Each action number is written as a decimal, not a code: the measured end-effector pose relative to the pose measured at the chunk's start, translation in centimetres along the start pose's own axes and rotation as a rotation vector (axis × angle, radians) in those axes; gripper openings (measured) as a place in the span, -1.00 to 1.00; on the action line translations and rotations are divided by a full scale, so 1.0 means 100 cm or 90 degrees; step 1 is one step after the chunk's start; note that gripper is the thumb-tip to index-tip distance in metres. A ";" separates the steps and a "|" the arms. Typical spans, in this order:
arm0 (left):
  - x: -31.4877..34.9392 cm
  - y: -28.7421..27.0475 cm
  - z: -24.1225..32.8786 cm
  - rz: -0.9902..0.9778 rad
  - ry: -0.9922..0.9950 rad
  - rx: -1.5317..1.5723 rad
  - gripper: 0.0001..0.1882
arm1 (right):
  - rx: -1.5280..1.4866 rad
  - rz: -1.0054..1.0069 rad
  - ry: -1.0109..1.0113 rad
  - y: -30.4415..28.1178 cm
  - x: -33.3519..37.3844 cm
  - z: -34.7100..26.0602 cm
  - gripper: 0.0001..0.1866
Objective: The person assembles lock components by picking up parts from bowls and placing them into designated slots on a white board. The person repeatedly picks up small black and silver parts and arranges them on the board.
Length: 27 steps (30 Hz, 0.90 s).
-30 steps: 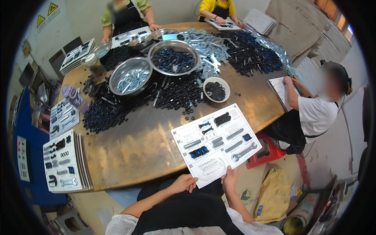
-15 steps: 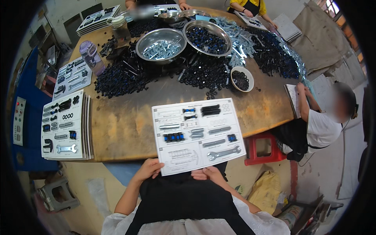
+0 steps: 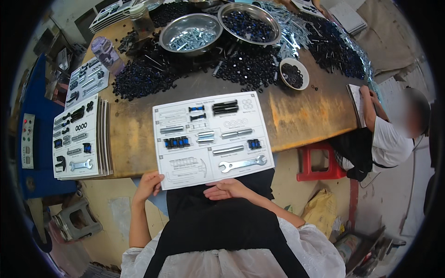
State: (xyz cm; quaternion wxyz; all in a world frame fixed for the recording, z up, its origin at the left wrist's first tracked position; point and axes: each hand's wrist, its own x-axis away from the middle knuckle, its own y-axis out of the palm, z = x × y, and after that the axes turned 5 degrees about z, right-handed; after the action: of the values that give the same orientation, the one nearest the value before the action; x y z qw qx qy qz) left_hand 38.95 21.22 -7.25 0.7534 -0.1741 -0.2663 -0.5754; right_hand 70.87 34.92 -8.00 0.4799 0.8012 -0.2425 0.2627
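A white parts board (image 3: 201, 151) with printed outlines rests over my lap, partly over the table's near edge. On it sit an open-ended wrench (image 3: 243, 163), silver rods, black screws and screws with blue bands. Several outlines, such as the rings and a hooked tool, show bare print. My left hand (image 3: 147, 186) grips the board's lower left corner, thumb on top. Just below the near edge, my right hand (image 3: 225, 189) lies palm up with its fingers stretched out. Whether it touches the board's underside I cannot tell.
Similar boards (image 3: 107, 139) stand stacked at the left. Beyond lie black nuts (image 3: 248, 72), a white bowl (image 3: 306, 79) of small rings, and metal bowls of silver bolts (image 3: 192, 39) and blue-banded screws (image 3: 250, 28). A purple bottle (image 3: 105, 53) stands left. A co-worker (image 3: 387, 139) sits right.
The board has moved left and a little away from me, with my left hand still on its corner. My right hand has shifted left along it. The view has tilted down slightly.
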 end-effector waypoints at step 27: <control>-0.056 0.020 0.015 0.733 0.440 -0.356 -0.67 | 0.683 1.097 -0.360 -0.200 -0.033 -0.516 -0.63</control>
State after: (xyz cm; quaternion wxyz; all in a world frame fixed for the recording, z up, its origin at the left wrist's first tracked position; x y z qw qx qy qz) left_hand 39.50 26.97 -9.32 0.9053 -0.2809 0.2777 -0.1561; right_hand 71.57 90.09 -2.26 -0.3603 0.4973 -0.6852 0.3917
